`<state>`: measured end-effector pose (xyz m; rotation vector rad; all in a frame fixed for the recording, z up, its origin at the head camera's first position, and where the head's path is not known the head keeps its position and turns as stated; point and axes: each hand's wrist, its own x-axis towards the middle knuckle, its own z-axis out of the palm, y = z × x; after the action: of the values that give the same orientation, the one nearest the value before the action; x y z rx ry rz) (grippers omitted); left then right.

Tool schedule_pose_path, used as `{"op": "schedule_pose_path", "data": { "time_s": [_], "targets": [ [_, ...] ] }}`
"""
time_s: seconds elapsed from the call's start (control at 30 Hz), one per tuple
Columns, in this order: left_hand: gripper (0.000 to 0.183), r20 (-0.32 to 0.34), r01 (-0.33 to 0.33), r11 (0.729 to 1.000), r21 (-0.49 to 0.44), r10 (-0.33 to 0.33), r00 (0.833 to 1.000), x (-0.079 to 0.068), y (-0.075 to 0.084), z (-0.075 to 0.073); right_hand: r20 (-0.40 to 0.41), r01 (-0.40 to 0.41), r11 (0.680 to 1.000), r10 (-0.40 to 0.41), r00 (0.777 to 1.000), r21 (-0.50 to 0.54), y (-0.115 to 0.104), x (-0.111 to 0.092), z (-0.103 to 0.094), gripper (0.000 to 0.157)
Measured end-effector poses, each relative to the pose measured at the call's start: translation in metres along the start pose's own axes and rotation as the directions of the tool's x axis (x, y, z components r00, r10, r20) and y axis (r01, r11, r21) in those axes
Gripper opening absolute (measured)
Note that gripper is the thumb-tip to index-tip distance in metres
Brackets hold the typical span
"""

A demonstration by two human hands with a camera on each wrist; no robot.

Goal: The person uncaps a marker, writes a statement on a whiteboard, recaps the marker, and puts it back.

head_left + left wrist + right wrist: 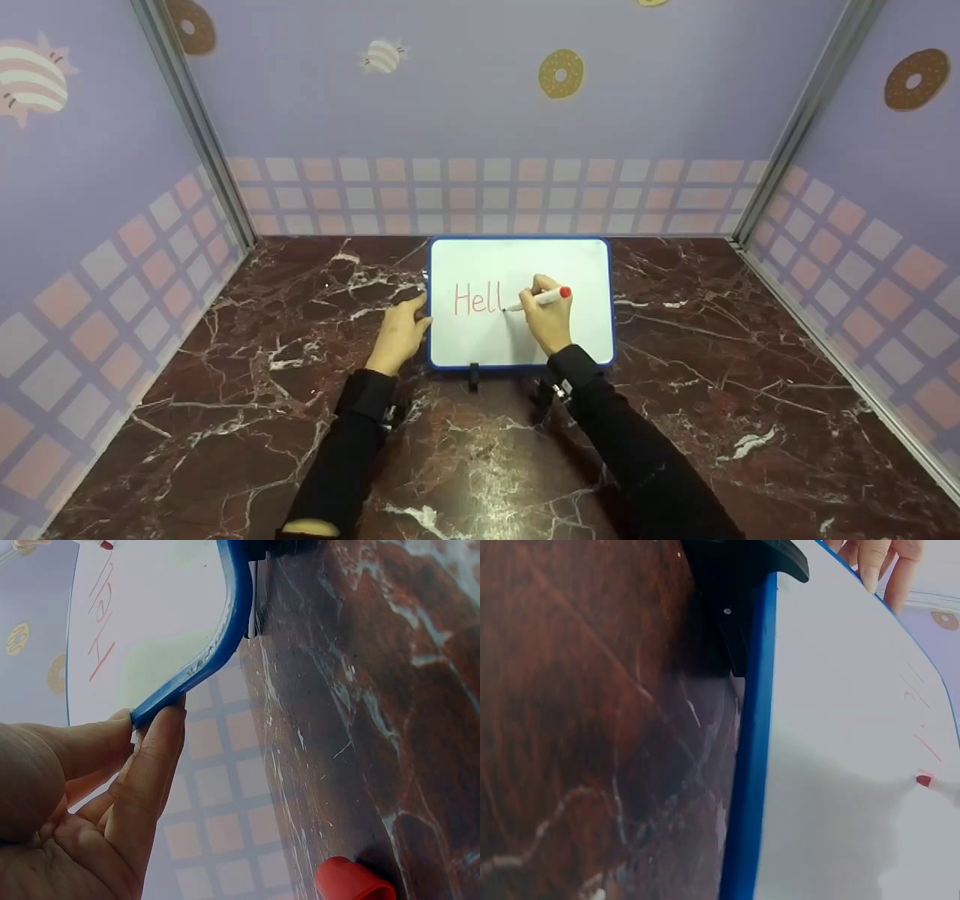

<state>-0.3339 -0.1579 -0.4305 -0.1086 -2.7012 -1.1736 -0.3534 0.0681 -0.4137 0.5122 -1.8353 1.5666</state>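
A whiteboard (pixel 465 341) with a blue frame leans upright on a black stand (pixel 473 375). Red letters reading "Hell" (pixel 478 298) cross its left half. My left hand (pixel 397 334) pinches the board's left edge; in the left wrist view the thumb (pixel 90 746) lies on the front side and the fingers reach behind. My right hand (pixel 551 322) holds a white marker (pixel 541 298) with a red end, its tip right at the last "l". In the right wrist view only the red marker tip (pixel 924 780) shows, and the right hand is out of sight.
A red cap-like piece (pixel 352 881) lies on the dark marbled table (pixel 712 360), visible in the left wrist view. Purple walls (pixel 465 97) with pink and white checks enclose the table at the back and both sides, with metal posts (pixel 202 127) at the corners.
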Motion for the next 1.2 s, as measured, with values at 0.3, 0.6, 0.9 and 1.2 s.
{"op": "schedule_pose_path", "data": {
  "time_s": [0.3,0.6,0.9,1.2],
  "targets": [
    [0.051,-0.02,-0.012,1.0,0.02,0.012,1.0,0.001,-0.002,0.001,-0.028,-0.027,0.996,0.029,0.999,0.084,0.012,0.0,-0.005,0.026],
    [0.05,-0.03,-0.016,0.999,0.038,0.017,0.999,0.002,-0.002,0.002,-0.047,-0.012,0.996,0.016,0.999,0.089,0.007,0.001,-0.008,0.025],
    [0.05,-0.022,-0.035,0.999,0.023,0.036,0.999,0.003,-0.002,0.001,-0.066,0.007,0.998,-0.004,0.998,0.055,0.006,0.001,-0.011,0.026],
    [0.049,-0.041,-0.059,0.997,0.046,0.061,0.997,0.004,-0.002,0.002,-0.073,-0.024,0.998,0.027,0.997,0.053,0.006,-0.004,-0.013,0.028]
  ]
}}
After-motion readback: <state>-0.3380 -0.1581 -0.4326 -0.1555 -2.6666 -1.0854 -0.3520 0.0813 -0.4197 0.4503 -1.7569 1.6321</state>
